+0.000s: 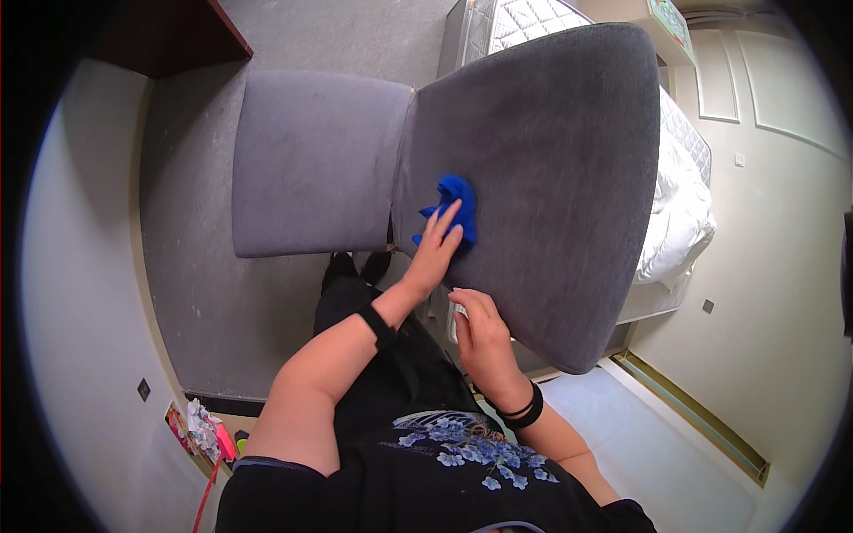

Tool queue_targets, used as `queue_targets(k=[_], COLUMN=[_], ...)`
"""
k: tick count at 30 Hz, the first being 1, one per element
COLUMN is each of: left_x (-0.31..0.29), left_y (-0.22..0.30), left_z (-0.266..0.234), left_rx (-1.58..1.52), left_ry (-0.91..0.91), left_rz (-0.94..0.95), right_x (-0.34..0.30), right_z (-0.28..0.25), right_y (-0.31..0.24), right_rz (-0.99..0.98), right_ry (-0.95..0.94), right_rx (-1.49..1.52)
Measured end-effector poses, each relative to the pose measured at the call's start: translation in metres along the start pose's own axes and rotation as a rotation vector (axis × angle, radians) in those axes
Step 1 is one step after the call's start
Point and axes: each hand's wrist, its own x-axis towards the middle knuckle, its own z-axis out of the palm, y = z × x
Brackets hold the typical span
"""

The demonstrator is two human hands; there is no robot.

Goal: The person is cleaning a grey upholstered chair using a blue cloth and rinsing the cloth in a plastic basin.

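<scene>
A grey upholstered chair lies tipped so its broad back [551, 160] faces up and its seat [311, 164] stretches to the left. My left hand [435, 249] presses a bright blue cloth [458, 206] flat against the chair back near the seam. My right hand [480, 333] grips the lower edge of the chair back, with a small white object partly hidden under its fingers.
Grey carpet [204, 293] lies under the chair. A bed with white bedding [680, 213] stands to the right, a dark wooden desk corner [178, 35] at the upper left. Pale floor tiles [657, 444] sit lower right, and colourful clutter [203, 431] lower left.
</scene>
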Motion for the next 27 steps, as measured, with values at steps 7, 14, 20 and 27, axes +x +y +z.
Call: queue_targets(k=[7, 14, 20, 27], left_x=[0.014, 0.001, -0.061, -0.057], left_y=[-0.068, -0.073, 0.014, -0.024], left_z=[-0.006, -0.01, 0.011, 0.026], left_rx=[0.119, 0.025, -0.167, -0.093], left_ry=[0.141, 0.223, 0.073, 0.224], left_rz=[0.023, -0.243, -0.143, -0.086], right_x=[-0.003, -0.006, -0.01, -0.008], right_z=[0.0, 0.002, 0.001, 0.007], right_y=[-0.001, 0.006, 0.009, 0.014], right_rz=[-0.04, -0.093, -0.028, -0.032], right_ry=[0.01, 0.022, 0.01, -0.02], right_rx=[-0.043, -0.061, -0.027, 0.0])
